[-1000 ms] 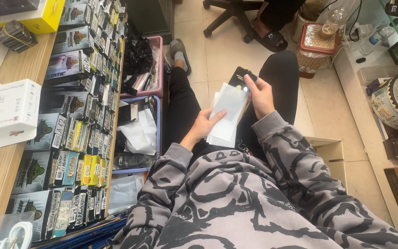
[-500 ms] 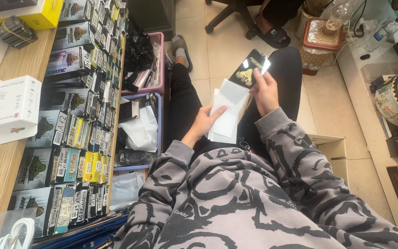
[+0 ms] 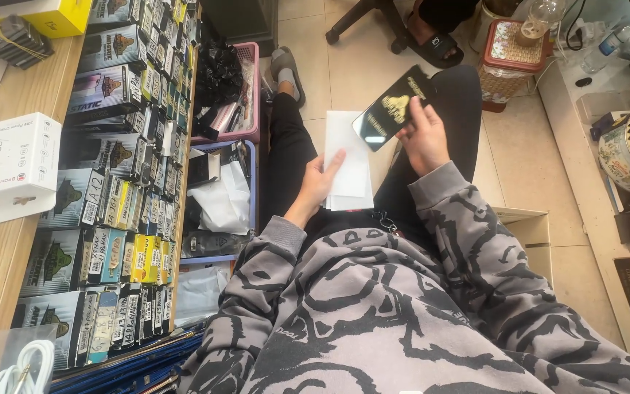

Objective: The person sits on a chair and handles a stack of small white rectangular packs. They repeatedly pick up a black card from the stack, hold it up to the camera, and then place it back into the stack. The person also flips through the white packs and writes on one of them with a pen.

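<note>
I sit looking down at my lap in a grey patterned sweater. My left hand (image 3: 320, 184) holds a white flat sleeve or envelope (image 3: 349, 157) against my black trousers. Just to its upper right, my right hand (image 3: 422, 135) grips a black flat package with a gold emblem (image 3: 393, 107), tilted and lifted clear of the white sleeve. The two items overlap slightly at the sleeve's top right corner.
Rows of boxed packages (image 3: 122, 182) fill the wooden counter edge at left, with a white box (image 3: 12, 160) on the counter. A pink basket (image 3: 236, 95) and a blue basket (image 3: 220, 201) stand beside my left leg. A chair base and another person's sandalled foot (image 3: 435, 36) are ahead.
My right hand has drawn the black package up and to the right, out of the white sleeve. My left hand stays on the sleeve.
</note>
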